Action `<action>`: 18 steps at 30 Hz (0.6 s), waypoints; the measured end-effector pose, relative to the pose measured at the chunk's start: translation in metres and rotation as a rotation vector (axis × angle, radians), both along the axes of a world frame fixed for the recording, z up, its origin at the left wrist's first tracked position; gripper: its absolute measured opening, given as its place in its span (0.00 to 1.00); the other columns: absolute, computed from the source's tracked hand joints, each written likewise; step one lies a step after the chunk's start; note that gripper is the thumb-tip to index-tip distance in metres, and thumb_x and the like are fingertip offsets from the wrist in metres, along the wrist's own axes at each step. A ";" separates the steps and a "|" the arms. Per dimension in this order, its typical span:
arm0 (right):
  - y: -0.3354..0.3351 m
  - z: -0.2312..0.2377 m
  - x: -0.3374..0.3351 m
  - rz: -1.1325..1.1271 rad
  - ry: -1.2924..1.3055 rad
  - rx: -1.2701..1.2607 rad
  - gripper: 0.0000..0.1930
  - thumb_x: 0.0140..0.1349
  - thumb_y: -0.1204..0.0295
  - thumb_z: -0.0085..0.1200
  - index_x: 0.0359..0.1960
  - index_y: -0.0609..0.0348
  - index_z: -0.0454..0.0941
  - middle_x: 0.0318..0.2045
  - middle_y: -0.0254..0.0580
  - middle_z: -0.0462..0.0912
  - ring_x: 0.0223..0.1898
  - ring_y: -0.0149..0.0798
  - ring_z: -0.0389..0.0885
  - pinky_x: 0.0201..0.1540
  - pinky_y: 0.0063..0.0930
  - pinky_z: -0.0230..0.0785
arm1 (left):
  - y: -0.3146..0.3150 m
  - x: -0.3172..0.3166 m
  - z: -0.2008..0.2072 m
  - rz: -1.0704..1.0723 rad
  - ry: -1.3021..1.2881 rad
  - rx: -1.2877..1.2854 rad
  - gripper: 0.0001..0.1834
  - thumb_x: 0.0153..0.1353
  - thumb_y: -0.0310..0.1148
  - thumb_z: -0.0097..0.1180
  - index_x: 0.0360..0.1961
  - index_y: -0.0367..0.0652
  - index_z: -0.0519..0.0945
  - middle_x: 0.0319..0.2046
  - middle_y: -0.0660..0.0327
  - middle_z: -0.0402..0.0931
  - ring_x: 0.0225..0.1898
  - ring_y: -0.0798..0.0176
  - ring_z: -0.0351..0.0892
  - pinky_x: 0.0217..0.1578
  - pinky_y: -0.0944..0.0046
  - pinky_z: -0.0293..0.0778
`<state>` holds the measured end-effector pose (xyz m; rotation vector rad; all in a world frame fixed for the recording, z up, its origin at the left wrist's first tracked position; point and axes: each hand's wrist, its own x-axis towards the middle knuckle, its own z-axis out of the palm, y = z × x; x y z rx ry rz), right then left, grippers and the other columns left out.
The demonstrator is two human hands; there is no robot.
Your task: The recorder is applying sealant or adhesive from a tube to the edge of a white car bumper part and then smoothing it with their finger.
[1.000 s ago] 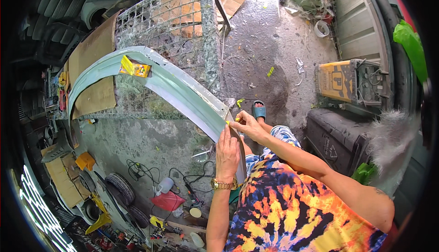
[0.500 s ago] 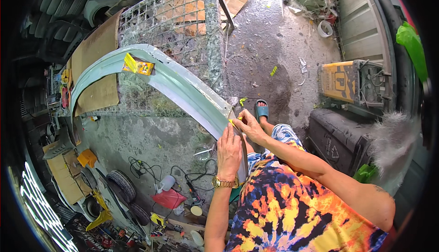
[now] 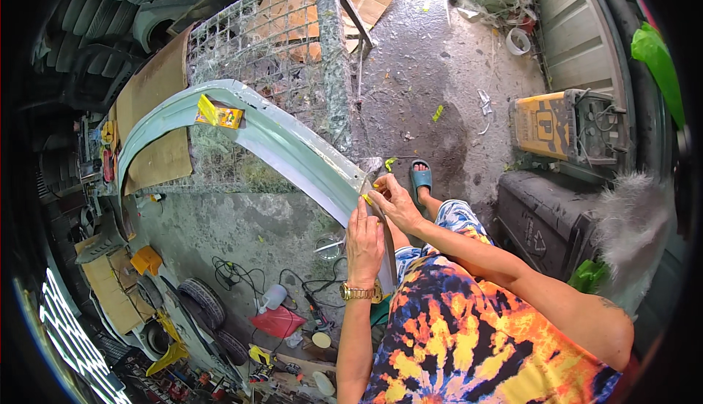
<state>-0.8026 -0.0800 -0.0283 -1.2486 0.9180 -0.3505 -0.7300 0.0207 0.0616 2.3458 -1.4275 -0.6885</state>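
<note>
Long curved pale-green metal panel (image 3: pixel 285 144), arching from the person's lap up across a wire-mesh cage (image 3: pixel 271 30) over the wet concrete floor (image 3: pixel 439 74). Left hand (image 3: pixel 365 241) lies flat, fingers extended, against the panel's near end; right hand (image 3: pixel 392 200) pinches a small yellow strip (image 3: pixel 368 199) at the panel's edge. A yellow-orange packet (image 3: pixel 217 115) rests on the arch's upper part.
</note>
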 end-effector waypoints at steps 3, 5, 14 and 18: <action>-0.003 0.002 0.000 0.023 0.021 -0.013 0.16 0.64 0.65 0.59 0.44 0.62 0.69 0.30 0.42 0.77 0.31 0.33 0.77 0.38 0.30 0.72 | -0.002 0.001 -0.002 -0.010 -0.021 0.013 0.07 0.64 0.28 0.52 0.40 0.35 0.73 0.67 0.44 0.61 0.63 0.44 0.64 0.61 0.49 0.65; -0.005 0.003 0.001 0.045 0.028 -0.027 0.17 0.64 0.64 0.59 0.44 0.62 0.69 0.29 0.42 0.77 0.30 0.33 0.77 0.37 0.31 0.72 | -0.001 0.001 -0.004 -0.009 -0.022 0.008 0.08 0.64 0.29 0.52 0.41 0.36 0.74 0.67 0.45 0.61 0.63 0.44 0.64 0.61 0.49 0.65; -0.013 0.014 0.005 0.144 0.070 -0.080 0.17 0.64 0.62 0.59 0.42 0.62 0.69 0.27 0.47 0.79 0.29 0.38 0.79 0.35 0.34 0.72 | -0.003 0.012 0.004 0.023 0.066 0.018 0.07 0.63 0.28 0.54 0.40 0.37 0.74 0.65 0.43 0.64 0.60 0.44 0.67 0.61 0.48 0.63; -0.014 0.006 0.006 0.190 0.086 -0.127 0.15 0.65 0.64 0.57 0.41 0.63 0.68 0.28 0.50 0.79 0.27 0.41 0.79 0.34 0.35 0.73 | -0.003 0.014 0.003 -0.007 0.040 0.007 0.07 0.63 0.28 0.54 0.40 0.37 0.74 0.64 0.42 0.65 0.60 0.44 0.67 0.60 0.49 0.64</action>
